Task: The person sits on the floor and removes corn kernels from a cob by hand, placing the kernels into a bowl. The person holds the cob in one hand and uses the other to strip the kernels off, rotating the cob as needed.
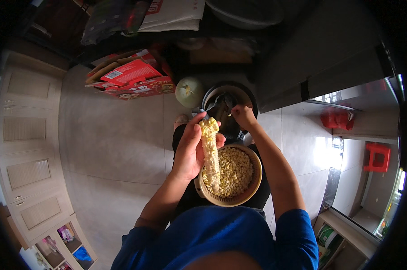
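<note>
In my left hand (191, 150) is a corn cob (210, 155), held upright over a basin, with the fingers wrapped around it. Most of the cob is bare; yellow kernels cling to its far end. Beneath it, a tan round basin (256, 182) rests on my lap, filled with loose corn kernels (235, 171). My right hand (244, 117) is closed in a pinch above a round trash bin (246, 92) lined with a dark bag. A small pale yellow bit shows at its fingertips, too small to name surely.
A pale green round gourd or melon (189, 92) sits left of the bin. Beyond it are red cardboard boxes (136, 76). A dark cabinet (320, 67) stands on the right, wooden cupboards (28, 130) on the left. A red stool (377, 157) shows far right.
</note>
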A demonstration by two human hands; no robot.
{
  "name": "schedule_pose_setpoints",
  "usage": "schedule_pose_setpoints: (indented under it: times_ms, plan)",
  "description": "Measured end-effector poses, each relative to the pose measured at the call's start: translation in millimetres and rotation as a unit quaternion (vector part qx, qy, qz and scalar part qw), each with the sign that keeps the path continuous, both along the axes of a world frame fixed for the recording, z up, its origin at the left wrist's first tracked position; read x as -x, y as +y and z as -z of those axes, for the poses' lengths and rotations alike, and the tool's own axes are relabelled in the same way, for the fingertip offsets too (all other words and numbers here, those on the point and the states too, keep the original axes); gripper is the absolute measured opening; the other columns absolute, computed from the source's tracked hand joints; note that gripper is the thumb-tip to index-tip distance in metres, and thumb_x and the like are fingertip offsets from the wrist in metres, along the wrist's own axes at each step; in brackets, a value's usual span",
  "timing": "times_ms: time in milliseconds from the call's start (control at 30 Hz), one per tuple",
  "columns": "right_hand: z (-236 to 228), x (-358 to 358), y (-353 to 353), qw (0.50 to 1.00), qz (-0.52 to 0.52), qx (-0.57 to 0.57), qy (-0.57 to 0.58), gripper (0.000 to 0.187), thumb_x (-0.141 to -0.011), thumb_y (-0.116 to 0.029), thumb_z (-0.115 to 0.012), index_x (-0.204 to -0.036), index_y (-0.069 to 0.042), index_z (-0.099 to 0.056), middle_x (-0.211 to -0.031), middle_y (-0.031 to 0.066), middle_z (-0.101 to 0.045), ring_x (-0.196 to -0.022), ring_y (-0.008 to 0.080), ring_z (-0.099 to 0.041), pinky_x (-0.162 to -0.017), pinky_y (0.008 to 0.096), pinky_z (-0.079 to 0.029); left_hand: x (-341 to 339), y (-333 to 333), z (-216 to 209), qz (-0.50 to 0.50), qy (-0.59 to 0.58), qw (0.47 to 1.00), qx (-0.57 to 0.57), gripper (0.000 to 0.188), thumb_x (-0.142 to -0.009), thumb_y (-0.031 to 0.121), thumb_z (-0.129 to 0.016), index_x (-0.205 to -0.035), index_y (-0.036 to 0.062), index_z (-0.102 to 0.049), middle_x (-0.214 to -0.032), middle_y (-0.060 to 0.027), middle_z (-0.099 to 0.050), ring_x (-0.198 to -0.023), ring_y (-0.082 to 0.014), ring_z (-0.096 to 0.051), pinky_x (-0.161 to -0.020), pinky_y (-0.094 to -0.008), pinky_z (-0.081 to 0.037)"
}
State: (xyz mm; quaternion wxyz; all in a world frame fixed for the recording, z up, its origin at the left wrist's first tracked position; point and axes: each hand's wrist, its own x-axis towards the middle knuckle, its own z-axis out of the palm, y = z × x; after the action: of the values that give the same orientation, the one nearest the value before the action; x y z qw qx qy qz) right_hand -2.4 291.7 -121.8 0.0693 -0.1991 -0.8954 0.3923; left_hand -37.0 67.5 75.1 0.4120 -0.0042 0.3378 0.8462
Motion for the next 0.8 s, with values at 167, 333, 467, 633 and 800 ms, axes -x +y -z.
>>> schedule_pose_setpoints:
  times_ms: [167,333,467,633,800]
  plan:
    - [5.7,-2.6,-7.1,0.994,0.033,0.039,-0.096,0.013,-0.076,-0.016,-0.06,-0.084,-0.006,-0.062,-0.078,0.0163,-0.063,-0.076,0.0296,-0.063,-0.065,0.0358,-0.049,2.5,-2.2,3.3,0.033,0.003,0.999,-0.04,0.034,-0.093,0.026,-0.041,-0.123,0.0096,-0.04,-0.113,-0.0153,-0.05,-0.074,-0.0211,-0.053,-0.067,-0.0318,-0.044]
    - [3.8,-12.4,-11.0,0.959,0.071,0.275,-0.008,0.016,-0.081,-0.015,-0.056,-0.092,-0.003,-0.058,-0.084,0.0119,-0.061,-0.072,0.0199,-0.06,-0.061,0.0289,-0.047,0.6,-0.8,0.2,0.059,0.012,0.998,-0.035,0.031,-0.091,0.017,-0.042,-0.12,0.0065,-0.039,-0.111,-0.0149,-0.05,-0.074,-0.0193,-0.052,-0.066,-0.0296,-0.044]
    - [-119.6,-23.6,-39.3,0.757,0.146,0.634,0.068,0.013,-0.085,-0.008,-0.049,-0.095,-0.001,-0.054,-0.082,0.0026,-0.054,-0.068,0.0066,-0.048,-0.06,0.0171,-0.039,-6.3,0.3,-1.3,0.057,0.071,0.996,0.0,0.032,-0.088,0.016,-0.043,-0.119,0.0074,-0.041,-0.109,-0.0162,-0.05,-0.072,-0.0205,-0.052,-0.064,-0.0304,-0.044]
    - [-215.8,-67.0,-82.0,0.829,0.046,0.543,0.125,0.024,-0.086,-0.007,-0.053,-0.108,0.0,-0.051,-0.083,-0.0006,-0.051,-0.073,0.0062,-0.049,-0.064,0.0185,-0.041,-27.6,7.6,-4.4,0.051,0.123,0.989,0.063,0.034,-0.088,0.019,-0.042,-0.118,0.0032,-0.039,-0.098,-0.0113,-0.052,-0.07,-0.0175,-0.053,-0.065,-0.0281,-0.045]
    - [-233.7,-92.0,-89.0,0.863,0.013,0.486,0.137,0.024,-0.086,-0.002,-0.052,-0.109,0.004,-0.049,-0.079,0.0044,-0.056,-0.07,0.012,-0.06,-0.065,0.0223,-0.047,-41.2,6.1,-15.0,0.128,0.105,0.984,0.06,0.033,-0.09,0.021,-0.039,-0.118,0.004,-0.038,-0.088,-0.0086,-0.054,-0.066,-0.0164,-0.053,-0.059,-0.0279,-0.044]
